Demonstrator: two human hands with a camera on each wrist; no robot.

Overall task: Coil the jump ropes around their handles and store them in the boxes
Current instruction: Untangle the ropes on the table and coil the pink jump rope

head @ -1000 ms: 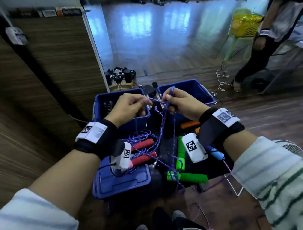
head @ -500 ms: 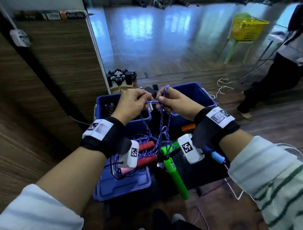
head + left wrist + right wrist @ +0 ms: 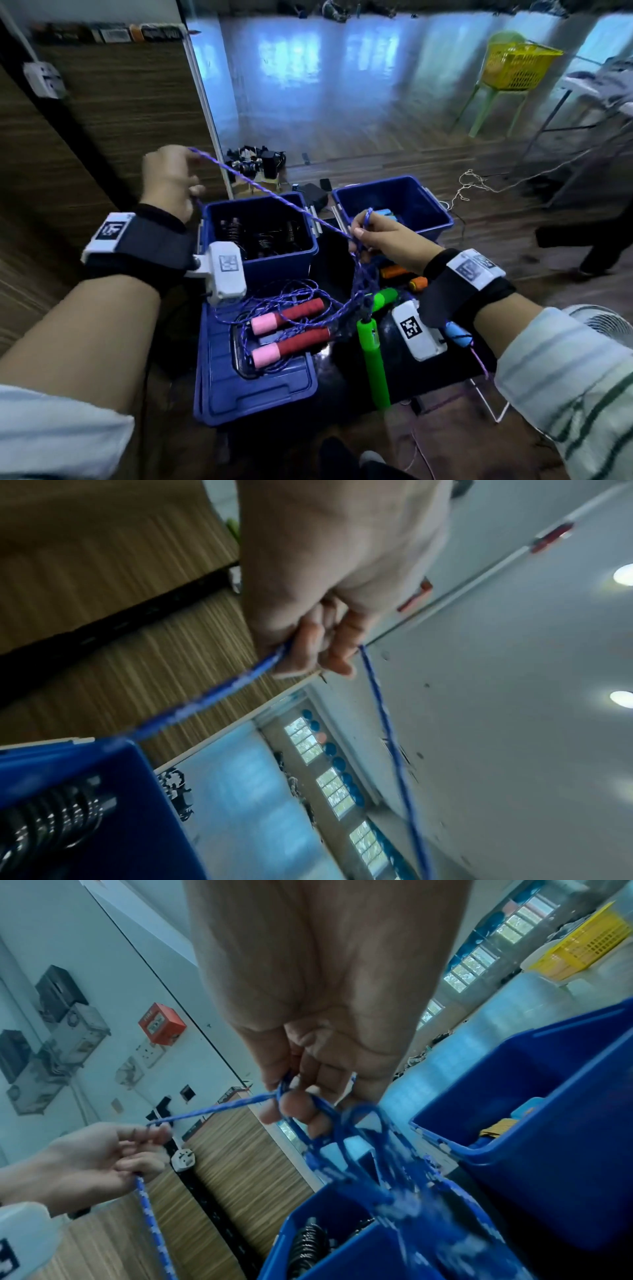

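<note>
A blue-purple jump rope (image 3: pixel 260 189) runs taut between my two hands. My left hand (image 3: pixel 170 180) is raised at the upper left and pinches the rope (image 3: pixel 253 673) in curled fingers. My right hand (image 3: pixel 383 236) grips a bunch of rope loops (image 3: pixel 329 1123) over the gap between the two blue boxes. The rope's red handles with pink ends (image 3: pixel 291 329) lie on a blue lid (image 3: pixel 253 387), ringed by loose rope. A green handle (image 3: pixel 371 359) hangs tangled in the loops below my right hand. The left box (image 3: pixel 284 263) holds dark coiled ropes; the right box (image 3: pixel 435 219) holds a light blue handle.
Orange handles (image 3: pixel 397 272) and a blue handle (image 3: pixel 457 334) lie on the dark surface near my right wrist. A wooden wall panel (image 3: pixel 102 120) stands at left. A yellow basket (image 3: pixel 517 65) sits on a green chair; a person's leg (image 3: pixel 599 246) is at far right.
My left hand has swung up and to the left, drawing a length of rope out taut from my right hand. The green handle dangles lower and more upright.
</note>
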